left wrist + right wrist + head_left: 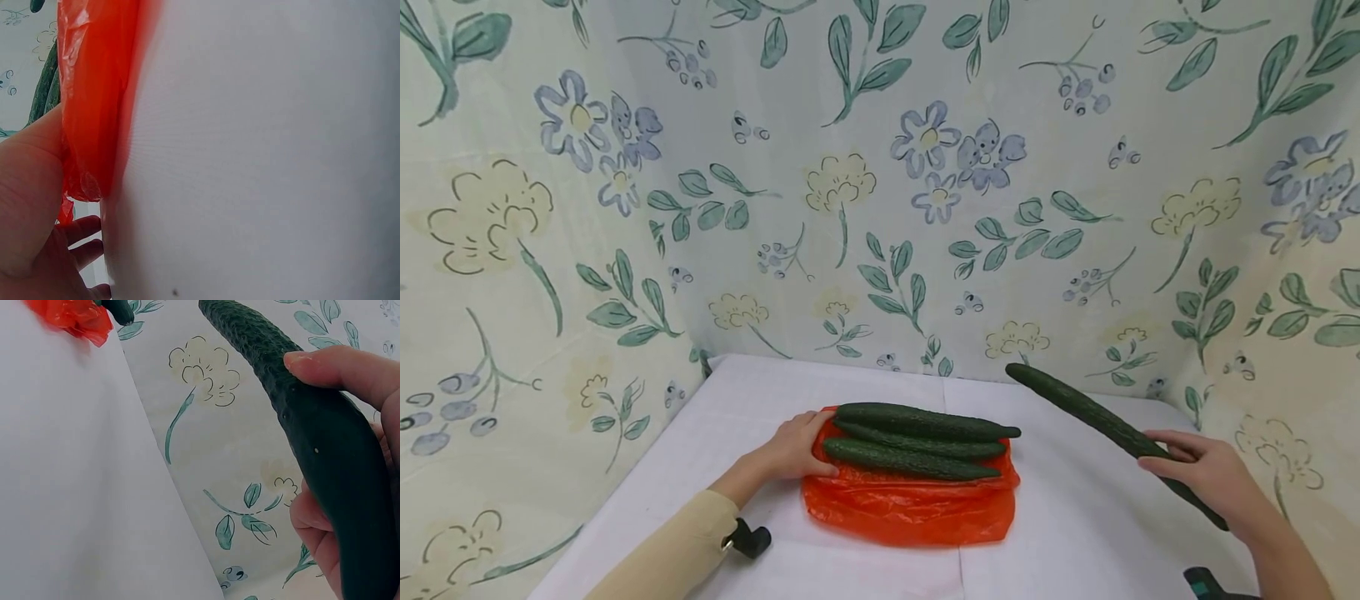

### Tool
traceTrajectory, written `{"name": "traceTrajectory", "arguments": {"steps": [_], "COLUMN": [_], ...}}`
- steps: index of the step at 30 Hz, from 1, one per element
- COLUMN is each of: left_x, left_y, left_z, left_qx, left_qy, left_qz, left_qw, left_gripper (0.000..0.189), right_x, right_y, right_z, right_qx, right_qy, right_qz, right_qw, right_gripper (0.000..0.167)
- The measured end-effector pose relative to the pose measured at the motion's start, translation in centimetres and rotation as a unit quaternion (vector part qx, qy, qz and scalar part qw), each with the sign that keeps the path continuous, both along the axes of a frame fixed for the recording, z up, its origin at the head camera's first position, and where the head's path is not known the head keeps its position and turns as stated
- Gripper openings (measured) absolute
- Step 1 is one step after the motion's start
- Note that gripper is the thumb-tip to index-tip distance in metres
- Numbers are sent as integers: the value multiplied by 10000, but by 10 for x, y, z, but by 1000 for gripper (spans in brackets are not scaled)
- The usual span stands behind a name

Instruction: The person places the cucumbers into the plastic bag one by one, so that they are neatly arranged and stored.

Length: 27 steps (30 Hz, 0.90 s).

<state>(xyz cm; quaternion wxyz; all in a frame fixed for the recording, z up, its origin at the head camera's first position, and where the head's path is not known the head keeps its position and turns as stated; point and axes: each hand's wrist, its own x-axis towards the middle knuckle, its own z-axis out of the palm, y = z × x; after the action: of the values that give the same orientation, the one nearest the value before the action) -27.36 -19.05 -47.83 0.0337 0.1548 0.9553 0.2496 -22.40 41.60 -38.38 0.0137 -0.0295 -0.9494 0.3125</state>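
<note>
A long dark green cucumber (1090, 412) is gripped by my right hand (1206, 475), raised at a slant on the right side. The right wrist view shows my thumb lying along the held cucumber (331, 462) and fingers curled round behind. Three more cucumbers (917, 442) lie side by side on a crumpled red plastic bag (917, 508) in the middle of the table. At the bag's left end, my left hand (797, 446) holds its edge, thumb on the near side and fingers on the far side. Part of the red bag (94, 94) rises beside that thumb in the left wrist view.
A white cloth covers the table (1075, 525). Floral curtains (865, 208) hang behind it and along both sides. Dark wrist-worn devices show near my left wrist and at the lower right.
</note>
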Motion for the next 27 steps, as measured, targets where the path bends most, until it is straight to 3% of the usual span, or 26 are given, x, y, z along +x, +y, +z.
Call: {"name": "traceTrajectory", "arguments": {"steps": [22,27], "left_x": [-1,-1], "left_y": [0,0], "left_z": [-1,-1], "left_qx": [-46,-24], "left_qy": [38,53], "left_qz": [9,9], "left_qw": [10000,10000], "left_gripper": [103,102], "right_x": [2,2], "right_y": [-39,-48], "right_z": [12,12], "right_qx": [-455,-363], "right_qy": [391,423], "right_qz": [835,929], "right_qw": [9947,9941], "right_gripper": [65,64]}}
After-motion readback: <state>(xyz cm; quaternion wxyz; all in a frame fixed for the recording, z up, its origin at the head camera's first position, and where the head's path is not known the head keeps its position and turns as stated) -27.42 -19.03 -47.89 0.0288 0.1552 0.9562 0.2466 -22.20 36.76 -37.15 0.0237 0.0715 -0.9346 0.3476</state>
